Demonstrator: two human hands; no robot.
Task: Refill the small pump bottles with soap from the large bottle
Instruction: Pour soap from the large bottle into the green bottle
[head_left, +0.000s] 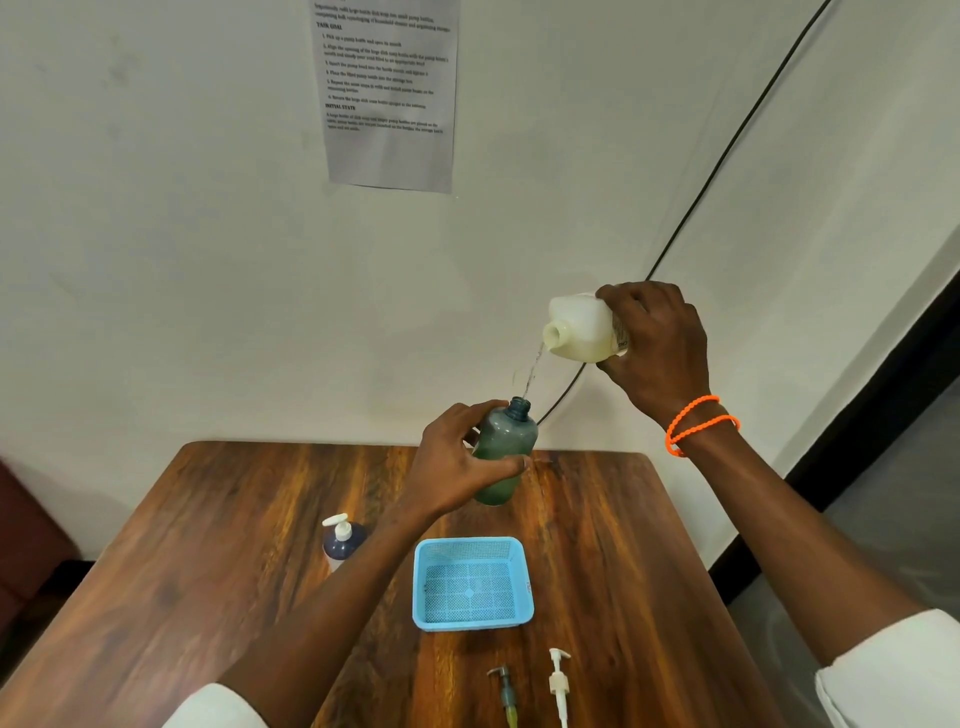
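- Right hand (655, 347) gripped the large white bottle (584, 327) round its body, tipped mouth-down to the left; a thin soap stream (532, 371) ran from its mouth.
- Left hand (457, 460) wrapped round the green pump bottle (506, 452), pump off, held above the worktop (208, 571) with its open neck just under the stream.
- Green bottle looked partly filled, so heavier toward its base; smooth plastic, likely slippery if soap ran down. Mid-body grip seemed the safe hold.
- Large bottle looked semi-stiff; squeezing would probably surge the pour, so a light hold near the base suits.
- Narrow neck, thin stream: small drift likely spills.
- Dark pump bottle (340, 543) stood left with its pump on; blue basket (522, 618) between the arms.
- Two loose pump heads, green-tubed (506, 693) and white (560, 683), lay near the front edge.
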